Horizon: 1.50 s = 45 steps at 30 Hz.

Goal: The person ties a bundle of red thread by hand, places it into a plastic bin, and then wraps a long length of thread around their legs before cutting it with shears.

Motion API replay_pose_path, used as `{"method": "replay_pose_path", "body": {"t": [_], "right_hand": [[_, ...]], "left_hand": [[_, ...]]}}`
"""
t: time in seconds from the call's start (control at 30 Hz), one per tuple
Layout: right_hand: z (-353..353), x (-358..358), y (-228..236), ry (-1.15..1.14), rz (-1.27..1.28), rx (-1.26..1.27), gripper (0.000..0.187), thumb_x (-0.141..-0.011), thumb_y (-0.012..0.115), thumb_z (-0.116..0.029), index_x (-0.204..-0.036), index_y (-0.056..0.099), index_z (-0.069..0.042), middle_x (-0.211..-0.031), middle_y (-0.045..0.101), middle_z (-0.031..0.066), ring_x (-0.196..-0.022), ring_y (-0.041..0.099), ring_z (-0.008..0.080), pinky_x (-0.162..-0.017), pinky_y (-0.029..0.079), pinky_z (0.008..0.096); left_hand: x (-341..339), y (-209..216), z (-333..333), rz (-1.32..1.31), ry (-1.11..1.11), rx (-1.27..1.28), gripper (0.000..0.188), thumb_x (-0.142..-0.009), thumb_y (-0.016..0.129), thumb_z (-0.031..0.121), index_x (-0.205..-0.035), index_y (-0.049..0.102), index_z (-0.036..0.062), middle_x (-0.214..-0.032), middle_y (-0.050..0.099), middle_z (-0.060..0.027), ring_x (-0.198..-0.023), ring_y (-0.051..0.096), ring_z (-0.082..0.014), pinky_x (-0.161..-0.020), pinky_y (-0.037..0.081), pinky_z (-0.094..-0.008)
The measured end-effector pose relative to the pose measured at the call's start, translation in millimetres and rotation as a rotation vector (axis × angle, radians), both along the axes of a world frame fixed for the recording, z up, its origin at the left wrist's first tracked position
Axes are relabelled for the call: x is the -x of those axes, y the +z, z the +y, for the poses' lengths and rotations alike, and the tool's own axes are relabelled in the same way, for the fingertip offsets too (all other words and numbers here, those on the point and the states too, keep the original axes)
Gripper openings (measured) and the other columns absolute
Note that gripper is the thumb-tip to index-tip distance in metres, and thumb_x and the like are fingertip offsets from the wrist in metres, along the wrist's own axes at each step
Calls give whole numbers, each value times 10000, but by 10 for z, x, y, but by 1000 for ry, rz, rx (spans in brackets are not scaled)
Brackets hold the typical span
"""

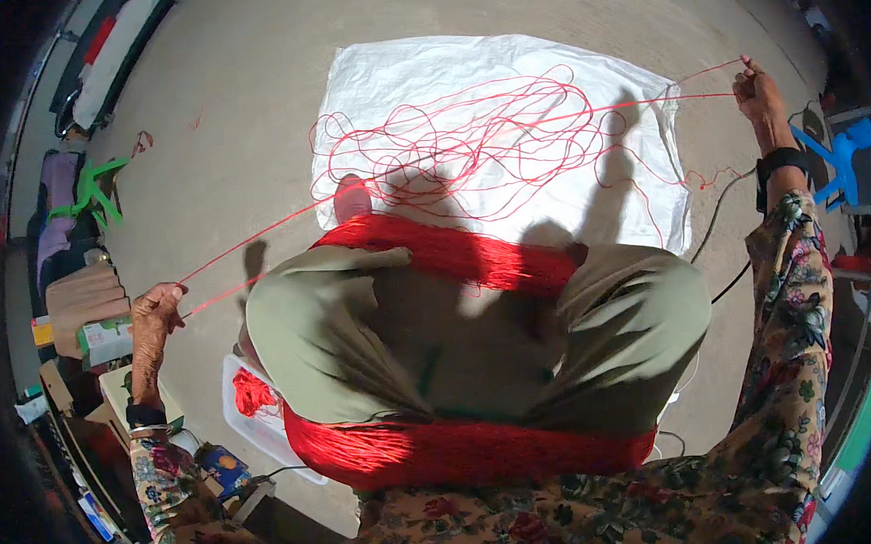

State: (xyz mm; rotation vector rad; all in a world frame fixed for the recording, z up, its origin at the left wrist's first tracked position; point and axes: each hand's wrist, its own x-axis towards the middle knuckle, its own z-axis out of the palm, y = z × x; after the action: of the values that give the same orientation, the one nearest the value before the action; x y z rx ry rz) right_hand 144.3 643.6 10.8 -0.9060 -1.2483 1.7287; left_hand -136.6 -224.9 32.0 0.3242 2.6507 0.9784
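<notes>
Your left hand was closed on red cord, out wide at the left, and your right hand pinched more of it, far forward at the right, strands pulled near-straight between. Rest of the cord lay in loose, tangled loops on the white sheet on the floor, ahead of your knees. Thick red skein ran past your bent legs, white tub with red strands at left.
</notes>
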Motion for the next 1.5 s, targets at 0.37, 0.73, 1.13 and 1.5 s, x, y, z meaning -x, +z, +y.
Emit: {"method": "replay_pose_path", "body": {"t": [0.37, 0.73, 1.13, 1.5], "right_hand": [[-2096, 1156, 360, 913, -485, -461, 302, -888, 558, -294, -968, 639, -14, -860, 631, 54, -732, 574, 113, -674, 475, 238], [-4235, 1373, 1634, 1245, 546, -1036, 292, -853, 613, -237, -982, 608, 25, -843, 638, 92, -612, 546, 158, -551, 448, 249], [-1097, -1593, 387, 711, -608, -195, 251, -847, 645, -310, -826, 574, -70, -562, 384, -57, -484, 381, 60, -434, 296, 222], [-788, -494, -596, 323, -234, 226, 298, -913, 544, -248, -1138, 605, -63, -644, 302, -77, -556, 326, 63, -490, 285, 218]], "left_hand": [[24, 1580, -44, -305, 355, -740, 261, -971, 450, 230, -971, 578, 2, -481, 269, 50, -361, 291, -54, -289, 255, -222], [-771, 2610, 3105, -362, -515, -969, 266, -990, 370, 144, -1134, 471, -55, -534, 271, 42, -433, 285, -55, -384, 303, -206], [1275, 1601, 1874, -21, 324, -972, 186, -939, 465, 137, -1034, 571, 17, -566, 249, 61, -477, 254, -77, -407, 209, -238], [993, 71, 3769, -189, -194, -267, 346, -883, 584, 301, -1116, 592, 44, -984, 621, -67, -912, 556, -164, -869, 442, -354]]}}
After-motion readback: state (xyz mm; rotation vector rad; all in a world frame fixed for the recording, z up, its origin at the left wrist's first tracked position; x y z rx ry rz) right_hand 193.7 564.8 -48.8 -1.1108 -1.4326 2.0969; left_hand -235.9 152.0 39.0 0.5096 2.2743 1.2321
